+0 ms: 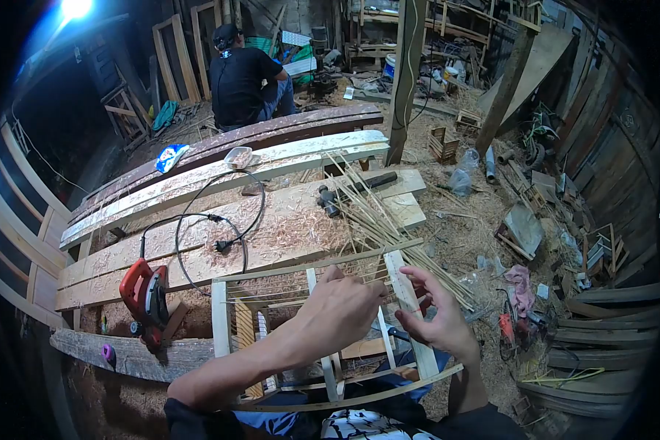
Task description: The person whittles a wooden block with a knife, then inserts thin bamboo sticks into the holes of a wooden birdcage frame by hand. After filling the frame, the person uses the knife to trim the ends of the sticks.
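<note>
A small wooden frame (218,323) of pale slats lies across my lap, with thin sticks running lengthwise through it. My left hand (337,312) reaches over the frame from the left, its fingers pinched on a thin wooden stick (271,297) close to the right-hand slat (403,290). My right hand (444,315) curls around that slat from the right, thumb and forefinger against its edge; its other fingers are partly hidden. Just beyond the frame lies a loose bundle of thin sticks (378,213).
A red power planer (145,297) with a black cord stands at left on planks (191,253) strewn with shavings. A hammer (330,202) lies by the sticks. Behind a wooden post (403,81), a person (246,81) sits facing away. Curved boards (601,359) are stacked at right.
</note>
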`<state>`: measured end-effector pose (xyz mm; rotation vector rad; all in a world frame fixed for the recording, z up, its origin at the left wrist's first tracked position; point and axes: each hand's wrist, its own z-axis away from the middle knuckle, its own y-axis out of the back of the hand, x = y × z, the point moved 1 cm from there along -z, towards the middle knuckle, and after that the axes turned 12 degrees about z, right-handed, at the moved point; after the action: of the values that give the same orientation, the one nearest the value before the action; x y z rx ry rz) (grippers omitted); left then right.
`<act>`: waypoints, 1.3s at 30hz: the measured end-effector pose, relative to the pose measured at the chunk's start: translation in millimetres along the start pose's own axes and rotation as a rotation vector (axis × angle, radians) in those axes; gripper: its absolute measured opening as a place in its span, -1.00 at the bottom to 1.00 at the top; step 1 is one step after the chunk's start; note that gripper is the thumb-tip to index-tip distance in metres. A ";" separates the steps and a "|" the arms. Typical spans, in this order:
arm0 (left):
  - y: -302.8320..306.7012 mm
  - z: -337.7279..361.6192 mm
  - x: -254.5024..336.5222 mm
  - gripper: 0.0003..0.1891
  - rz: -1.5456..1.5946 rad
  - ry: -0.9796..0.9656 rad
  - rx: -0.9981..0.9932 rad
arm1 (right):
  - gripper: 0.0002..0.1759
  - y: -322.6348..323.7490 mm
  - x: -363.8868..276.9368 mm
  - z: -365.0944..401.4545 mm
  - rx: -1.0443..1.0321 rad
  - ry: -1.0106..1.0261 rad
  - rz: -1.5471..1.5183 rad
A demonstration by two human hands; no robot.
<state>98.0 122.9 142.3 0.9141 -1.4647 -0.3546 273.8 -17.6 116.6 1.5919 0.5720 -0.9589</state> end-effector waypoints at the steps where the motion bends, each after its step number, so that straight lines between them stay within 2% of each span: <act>1: 0.3 -0.1 2.0 -0.84 0.000 0.000 0.000 | -0.20 0.5 0.0 -0.2 -0.016 -0.019 -0.002; 7: -4.3 -4.7 3.4 -0.87 -0.024 -0.011 0.005 | -0.20 0.1 1.1 -0.2 -0.017 -0.004 -0.009; 9: -1.7 -4.9 2.5 -0.76 -0.114 0.019 -0.034 | -0.20 -0.2 2.5 -0.8 -0.017 -0.003 -0.006; 19: -6.5 -4.6 0.9 -0.76 -0.215 -0.006 -0.067 | -0.18 -3.0 8.5 -2.4 0.001 0.010 -0.037; 24: -0.5 -2.2 8.3 -0.62 -0.234 -0.052 0.073 | -0.18 -3.1 9.0 -1.5 0.000 -0.001 -0.048; 28: 0.3 -3.3 4.4 -0.54 -0.240 -0.001 0.024 | -0.19 -4.8 11.8 -2.4 0.013 0.008 -0.058; 30: -9.8 -2.3 -4.2 -0.50 -0.276 -0.065 0.082 | -0.20 -6.0 11.8 -2.7 0.017 0.017 -0.061; 39: 8.5 -6.9 6.6 -0.50 -0.255 0.063 -0.013 | -0.21 -6.1 12.0 -1.9 0.028 0.028 -0.068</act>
<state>102.7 125.8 153.9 1.0954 -1.2895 -0.5170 276.2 -15.8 103.3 1.6218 0.6380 -1.0011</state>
